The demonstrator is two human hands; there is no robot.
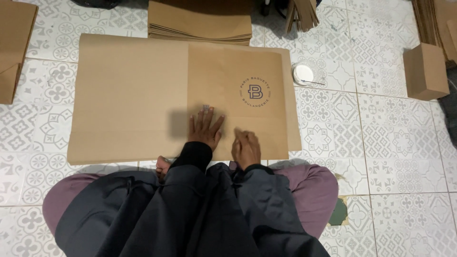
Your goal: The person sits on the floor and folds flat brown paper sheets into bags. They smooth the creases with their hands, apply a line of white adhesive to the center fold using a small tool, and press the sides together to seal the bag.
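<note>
You are sitting cross-legged on the tiled floor (pixel 390 157), w/ both hands resting on a flat brown paper bag (pixel 236 102). The bag is lying on the R half of a large cardboard sheet (pixel 128 100), printed round logo facing up.

1. Surroundings. A stack of flat brown bags (pixel 200 21) is lying just beyond the sheet's far edge, touching or nearly so. A second bundle of flat stock (pixel 302 13) is leaning beside it. A small white round lid or tape roll (pixel 303 74) is sitting just off the sheet's R edge. Nothing is lying on the bag btwn your hands and the logo.

2. Containers. A folded-up small brown box (pixel 425 71) is standing well apart at far R; contents cannot be seen. A larger cardboard piece (pixel 13 47) is showing at the L edge, cropped.

3. Surface/room. The floor is patterned white-grey tile; a green scrap (pixel 339 212) is lying by your R knee.

4. Hands. Your left hand (pixel 205 129) is lying flat, fingers spread, pressing the bag near its lower-L area. Your right hand (pixel 246 147) is lying palm-down w/ fingers curled, at the bag's near edge. The hands are close but not touching; neither is gripping anything.
</note>
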